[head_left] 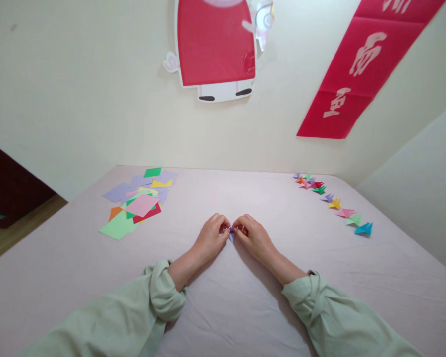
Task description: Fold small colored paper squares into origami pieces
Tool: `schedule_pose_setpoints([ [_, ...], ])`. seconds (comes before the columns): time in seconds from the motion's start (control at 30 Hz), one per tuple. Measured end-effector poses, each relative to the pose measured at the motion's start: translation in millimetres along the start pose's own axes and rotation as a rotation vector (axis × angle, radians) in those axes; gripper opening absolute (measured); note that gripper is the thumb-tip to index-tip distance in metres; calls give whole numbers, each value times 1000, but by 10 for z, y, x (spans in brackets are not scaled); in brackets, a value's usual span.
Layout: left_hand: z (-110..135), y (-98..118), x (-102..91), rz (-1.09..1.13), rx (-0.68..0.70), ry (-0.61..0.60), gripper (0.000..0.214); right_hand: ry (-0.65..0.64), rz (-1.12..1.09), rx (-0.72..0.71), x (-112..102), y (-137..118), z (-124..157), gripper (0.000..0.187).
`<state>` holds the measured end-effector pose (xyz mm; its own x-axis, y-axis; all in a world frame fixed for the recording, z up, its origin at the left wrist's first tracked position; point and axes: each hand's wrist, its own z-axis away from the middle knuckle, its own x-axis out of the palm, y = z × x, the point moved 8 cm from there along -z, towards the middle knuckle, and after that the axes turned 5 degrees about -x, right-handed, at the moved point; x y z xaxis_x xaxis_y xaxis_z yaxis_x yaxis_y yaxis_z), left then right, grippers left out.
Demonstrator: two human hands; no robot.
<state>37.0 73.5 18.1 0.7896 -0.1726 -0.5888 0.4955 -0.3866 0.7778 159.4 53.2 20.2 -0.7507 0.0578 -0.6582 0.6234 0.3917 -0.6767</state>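
Note:
Near the middle of the pale pink table cover, a small piece of folded purple paper (232, 237) is pinched between both hands. My left hand (211, 235) grips its left side with thumb and forefinger. On the other side, my right hand (255, 238) holds it the same way, fingertips almost meeting those of the left. Much of the paper is hidden behind the fingers; a pointed purple tip shows below them. Its exact folded form is too small to make out.
Loose coloured paper sheets (143, 204) lie in an overlapping pile at the left. Several small folded paper figures (334, 204) form a slanting row at the right. The table cover (230, 317) reaches back to a wall with a red cartoon cutout (217, 44) and a red banner (364, 64).

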Motion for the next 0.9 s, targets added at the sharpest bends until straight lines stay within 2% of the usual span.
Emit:
schedule_pose_setpoints([
  [0.27,-19,-41,-60,111,-52,37,10,94,-34,41,-70,79,5,8],
  [0.53,-6,-36,-65,106,-20,61,10,96,-70,59,-74,83,16,13],
  [0.77,9,-26,-39,144,-11,24,12,100,-98,94,-96,68,20,9],
  [0.9,18,-10,-13,213,-51,-25,12,110,-121,67,-102,99,6,15],
])
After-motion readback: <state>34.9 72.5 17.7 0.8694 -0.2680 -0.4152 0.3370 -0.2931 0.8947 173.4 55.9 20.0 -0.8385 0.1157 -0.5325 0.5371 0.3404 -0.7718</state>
